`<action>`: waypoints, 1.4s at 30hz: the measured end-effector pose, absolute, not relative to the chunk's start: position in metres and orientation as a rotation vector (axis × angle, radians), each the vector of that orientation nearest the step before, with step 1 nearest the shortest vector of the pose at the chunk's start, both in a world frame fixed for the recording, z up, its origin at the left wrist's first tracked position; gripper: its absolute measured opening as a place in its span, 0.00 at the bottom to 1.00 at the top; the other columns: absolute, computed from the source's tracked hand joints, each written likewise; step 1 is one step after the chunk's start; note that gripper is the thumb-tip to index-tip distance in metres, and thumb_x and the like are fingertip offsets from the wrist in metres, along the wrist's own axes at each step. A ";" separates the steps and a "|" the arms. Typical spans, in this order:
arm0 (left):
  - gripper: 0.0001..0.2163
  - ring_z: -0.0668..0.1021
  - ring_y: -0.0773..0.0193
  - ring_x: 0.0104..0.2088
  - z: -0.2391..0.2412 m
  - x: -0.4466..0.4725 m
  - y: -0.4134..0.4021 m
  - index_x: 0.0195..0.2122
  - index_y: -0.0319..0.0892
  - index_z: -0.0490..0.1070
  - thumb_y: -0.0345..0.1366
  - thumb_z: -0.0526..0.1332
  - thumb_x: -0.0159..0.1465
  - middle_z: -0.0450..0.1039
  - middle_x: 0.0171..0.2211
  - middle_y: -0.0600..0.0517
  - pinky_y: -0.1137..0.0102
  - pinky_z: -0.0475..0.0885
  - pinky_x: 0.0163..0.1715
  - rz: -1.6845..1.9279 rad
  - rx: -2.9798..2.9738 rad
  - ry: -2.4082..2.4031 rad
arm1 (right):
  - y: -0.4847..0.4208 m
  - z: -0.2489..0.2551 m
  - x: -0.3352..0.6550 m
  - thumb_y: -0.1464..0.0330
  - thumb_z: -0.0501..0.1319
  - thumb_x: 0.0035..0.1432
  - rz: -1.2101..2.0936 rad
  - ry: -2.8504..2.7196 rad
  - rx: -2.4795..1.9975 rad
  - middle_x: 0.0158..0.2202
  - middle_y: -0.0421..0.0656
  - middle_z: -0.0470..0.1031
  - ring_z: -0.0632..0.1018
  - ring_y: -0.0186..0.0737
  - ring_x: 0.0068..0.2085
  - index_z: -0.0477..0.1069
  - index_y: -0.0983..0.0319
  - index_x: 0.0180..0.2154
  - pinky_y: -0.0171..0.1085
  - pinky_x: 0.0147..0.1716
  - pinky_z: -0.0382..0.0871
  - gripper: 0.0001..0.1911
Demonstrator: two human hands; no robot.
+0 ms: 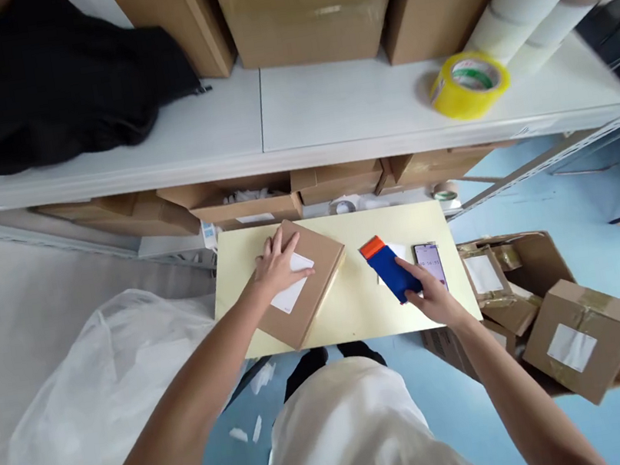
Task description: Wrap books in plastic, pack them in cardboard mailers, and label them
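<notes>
My left hand (pixel 281 265) lies with spread fingers on top of a flat cardboard box (pixel 310 283). The box sits at an angle on the left half of a pale yellow table (pixel 352 319), and a white label (pixel 289 298) on it is partly under my hand. Over the table's right half, my right hand (pixel 429 292) is closed around the near end of a flat blue object with an orange end (pixel 390 271); its exact kind is unclear. Partly hidden below that object is a white piece (pixel 398 252), with a lit phone (pixel 431 261) beside it.
A grey shelf (pixel 337 104) spans the far side, carrying large cartons (pixel 312 14), a yellow tape roll (pixel 468 84) and black cloth (pixel 66 82). Right of the table stands an open carton (pixel 546 255) with smaller taped boxes (pixel 582 339). A translucent plastic bag (pixel 105 387) bulges at left.
</notes>
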State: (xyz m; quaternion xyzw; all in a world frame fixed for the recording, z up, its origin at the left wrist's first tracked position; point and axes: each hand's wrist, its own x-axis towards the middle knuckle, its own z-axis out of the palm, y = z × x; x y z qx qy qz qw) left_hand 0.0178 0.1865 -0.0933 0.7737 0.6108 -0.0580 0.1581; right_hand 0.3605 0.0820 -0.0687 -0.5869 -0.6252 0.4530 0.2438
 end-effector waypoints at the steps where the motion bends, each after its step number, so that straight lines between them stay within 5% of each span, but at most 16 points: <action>1: 0.42 0.49 0.34 0.65 -0.094 0.017 0.181 0.67 0.50 0.45 0.61 0.57 0.55 0.33 0.69 0.40 0.42 0.59 0.52 -0.173 2.189 1.792 | 0.078 -0.052 0.357 0.69 0.57 0.53 1.063 -1.752 -1.598 0.47 0.50 0.70 0.73 0.47 0.40 0.54 0.56 0.63 0.47 0.39 0.71 0.35; 5: 0.54 0.36 0.29 0.65 -0.098 0.021 0.144 0.68 0.43 0.39 0.67 0.58 0.46 0.28 0.68 0.33 0.32 0.43 0.54 -0.237 2.057 1.993 | 0.114 0.025 0.338 0.65 0.59 0.56 0.327 -1.746 -1.653 0.47 0.51 0.72 0.75 0.50 0.43 0.50 0.58 0.64 0.48 0.42 0.70 0.36; 9: 0.63 0.34 0.28 0.65 -0.099 0.025 0.113 0.68 0.43 0.35 0.62 0.67 0.36 0.27 0.68 0.31 0.31 0.40 0.52 -0.339 2.079 1.858 | 0.224 0.078 0.315 0.71 0.55 0.58 -0.127 -1.910 -1.607 0.46 0.54 0.74 0.73 0.54 0.47 0.59 0.64 0.60 0.50 0.46 0.67 0.28; 16: 0.60 0.37 0.34 0.66 -0.090 -0.043 0.118 0.68 0.50 0.40 0.39 0.72 0.34 0.28 0.69 0.40 0.36 0.40 0.57 -0.472 2.395 1.429 | 0.338 0.077 0.298 0.78 0.54 0.57 -0.209 -2.152 -1.807 0.44 0.56 0.75 0.73 0.47 0.46 0.65 0.72 0.55 0.45 0.48 0.64 0.24; 21: 0.58 0.41 0.41 0.67 -0.085 -0.083 0.117 0.67 0.52 0.44 0.35 0.71 0.33 0.35 0.69 0.44 0.43 0.39 0.62 -0.449 2.518 1.127 | 0.338 0.082 0.297 0.73 0.57 0.56 -0.307 -2.206 -1.733 0.48 0.56 0.74 0.71 0.51 0.51 0.66 0.69 0.55 0.48 0.52 0.61 0.24; 25: 0.54 0.40 0.39 0.67 -0.097 -0.096 0.095 0.66 0.49 0.50 0.38 0.72 0.36 0.37 0.69 0.43 0.43 0.34 0.62 -0.106 2.392 1.348 | 0.291 0.064 0.299 0.68 0.57 0.57 -0.396 -2.014 -1.573 0.61 0.57 0.60 0.64 0.58 0.58 0.55 0.65 0.62 0.56 0.56 0.56 0.31; 29: 0.49 0.39 0.39 0.67 -0.132 -0.111 0.058 0.66 0.37 0.46 0.51 0.66 0.48 0.39 0.68 0.36 0.45 0.44 0.63 0.647 1.624 1.944 | 0.186 -0.045 0.286 0.71 0.53 0.55 0.032 -1.841 -1.527 0.56 0.54 0.65 0.66 0.53 0.57 0.50 0.62 0.64 0.54 0.55 0.61 0.34; 35: 0.32 0.71 0.45 0.56 -0.166 -0.116 0.039 0.51 0.41 0.67 0.59 0.58 0.53 0.71 0.52 0.39 0.54 0.67 0.54 1.072 0.847 1.666 | 0.073 -0.208 0.212 0.73 0.64 0.38 1.143 -1.831 -1.617 0.63 0.54 0.58 0.61 0.54 0.62 0.46 0.60 0.65 0.53 0.58 0.59 0.52; 42: 0.32 0.73 0.48 0.53 -0.143 -0.107 0.049 0.50 0.41 0.68 0.60 0.62 0.50 0.74 0.48 0.42 0.58 0.69 0.52 1.104 0.857 1.410 | 0.067 -0.203 0.188 0.67 0.61 0.47 1.144 -1.416 -1.594 0.47 0.47 0.74 0.76 0.47 0.45 0.65 0.58 0.52 0.46 0.41 0.73 0.27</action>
